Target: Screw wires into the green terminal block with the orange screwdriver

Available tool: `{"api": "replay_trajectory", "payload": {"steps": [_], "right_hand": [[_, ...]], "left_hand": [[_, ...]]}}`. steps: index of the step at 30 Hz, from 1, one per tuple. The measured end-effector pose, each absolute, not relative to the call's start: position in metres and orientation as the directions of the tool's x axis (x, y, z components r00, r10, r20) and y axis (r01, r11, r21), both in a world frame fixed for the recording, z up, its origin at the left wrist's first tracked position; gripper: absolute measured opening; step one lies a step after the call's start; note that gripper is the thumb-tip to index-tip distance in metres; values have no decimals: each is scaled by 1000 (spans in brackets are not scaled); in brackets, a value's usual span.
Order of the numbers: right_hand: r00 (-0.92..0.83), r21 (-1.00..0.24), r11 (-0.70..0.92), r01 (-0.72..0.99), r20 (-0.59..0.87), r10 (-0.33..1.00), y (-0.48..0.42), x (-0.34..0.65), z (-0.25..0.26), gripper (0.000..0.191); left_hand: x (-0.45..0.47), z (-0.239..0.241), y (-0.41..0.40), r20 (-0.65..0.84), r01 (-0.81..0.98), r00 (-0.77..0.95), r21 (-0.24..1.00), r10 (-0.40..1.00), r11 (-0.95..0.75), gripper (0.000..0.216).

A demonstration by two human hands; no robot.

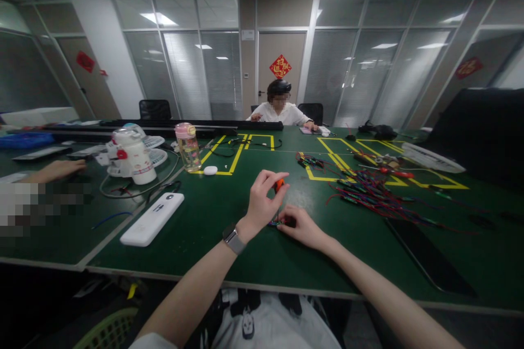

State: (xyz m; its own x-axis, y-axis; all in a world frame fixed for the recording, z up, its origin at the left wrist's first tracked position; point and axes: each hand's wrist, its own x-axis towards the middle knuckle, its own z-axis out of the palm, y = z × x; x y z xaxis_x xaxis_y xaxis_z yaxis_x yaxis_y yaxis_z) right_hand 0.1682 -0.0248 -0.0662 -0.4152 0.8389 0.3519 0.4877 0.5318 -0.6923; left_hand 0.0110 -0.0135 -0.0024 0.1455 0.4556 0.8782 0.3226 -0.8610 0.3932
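My left hand (262, 202), with a watch on the wrist, is raised over the table in front of me. Its fingers and thumb are closed around the orange-and-black handle of a small screwdriver (279, 184), whose thin shaft points down. Just below and to the right, my right hand (301, 224) rests low on the green tabletop (229, 229). Its fingertips pinch a small circuit board (274, 223), mostly hidden by both hands. The screwdriver's tip is close to this board; whether they touch, I cannot tell.
To the right lie a heap of wired circuit boards (372, 193), red-handled pliers (395, 172) and a dark flat slab (429, 256). On the left are a white power bank (153, 219), bottles (188, 147) and another person's hand (65, 168). A person (280, 109) sits opposite.
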Motion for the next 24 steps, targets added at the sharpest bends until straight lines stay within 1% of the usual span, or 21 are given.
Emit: {"api": "replay_trajectory", "payload": {"steps": [4, 6, 17, 22, 24], "right_hand": [[-421, -692, 536, 485, 352, 836, -24, 168, -66, 10], [-421, -689, 537, 487, 353, 835, -24, 169, -66, 10], [-416, -693, 530, 489, 348, 840, -24, 169, -68, 10], [-422, -696, 531, 483, 347, 838, -22, 169, -69, 11], [-425, -693, 534, 485, 347, 836, -23, 169, -68, 11]], "left_hand": [[10, -3, -14, 859, 308, 196, 405, 474, -861, 32], [10, -3, -14, 856, 294, 205, 409, 475, -864, 33], [11, -3, -13, 900, 359, 113, 359, 422, -862, 19], [9, -3, -15, 862, 310, 185, 404, 472, -860, 33], [9, -2, -15, 857, 283, 198, 415, 476, -865, 34]]}}
